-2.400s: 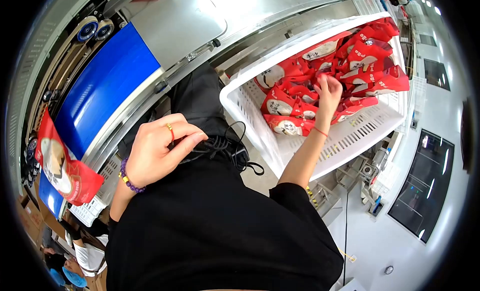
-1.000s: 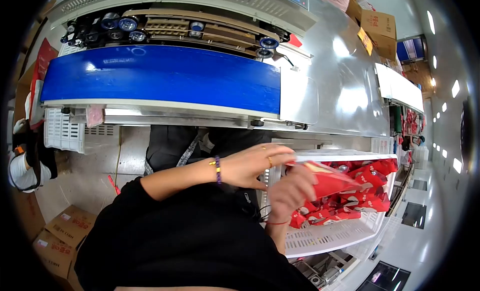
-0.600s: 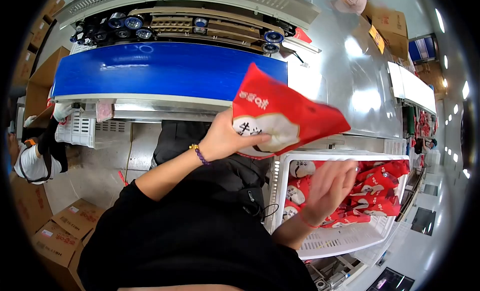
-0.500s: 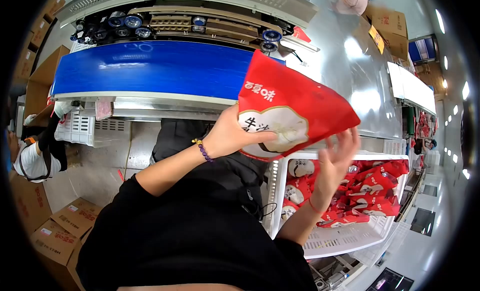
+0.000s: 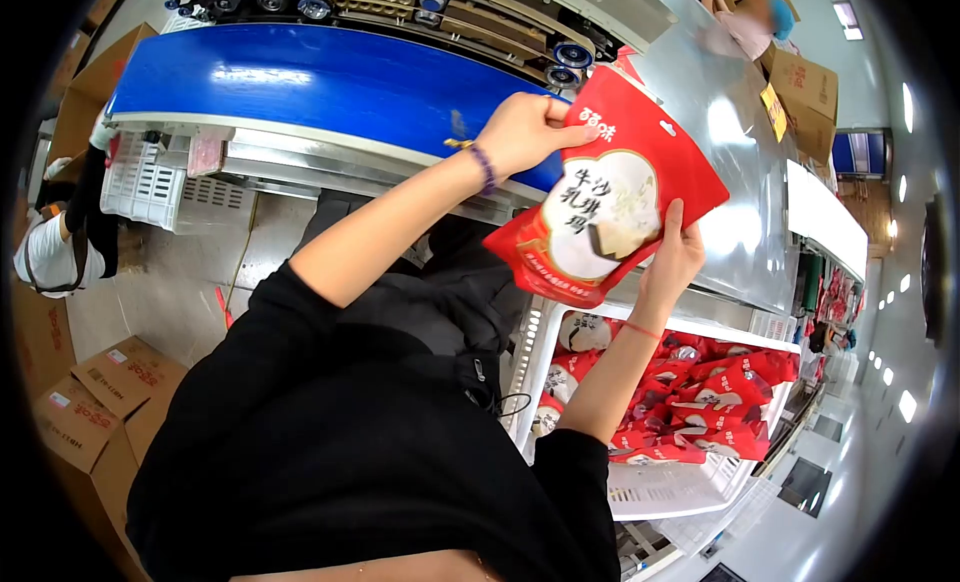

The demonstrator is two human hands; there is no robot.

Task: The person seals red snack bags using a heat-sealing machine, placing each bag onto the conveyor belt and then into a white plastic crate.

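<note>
A red snack pouch [image 5: 620, 202] with a white label and dark lettering is held up in front of me, tilted, over the front edge of the workbench. My left hand [image 5: 528, 134] pinches its upper left edge between thumb and fingers. On the pouch's right side, my right hand [image 5: 676, 257] grips with the thumb on the front, the fingers mostly hidden behind. Below my right forearm stands a white plastic crate [image 5: 690, 487] holding several similar red pouches [image 5: 715, 397].
A blue conveyor belt [image 5: 330, 92] runs along the front, with rollers [image 5: 430, 7] behind it. To the right is a metal table [image 5: 740, 222]. Cardboard boxes [image 5: 120, 377] stand at lower left. One co-worker [image 5: 65, 242] is at left, another [image 5: 750, 27] at the far right.
My left hand has moved up to the pouch's upper edge. My right hand has closed on its right side. The pouch has turned more upright, its label facing me more fully.
</note>
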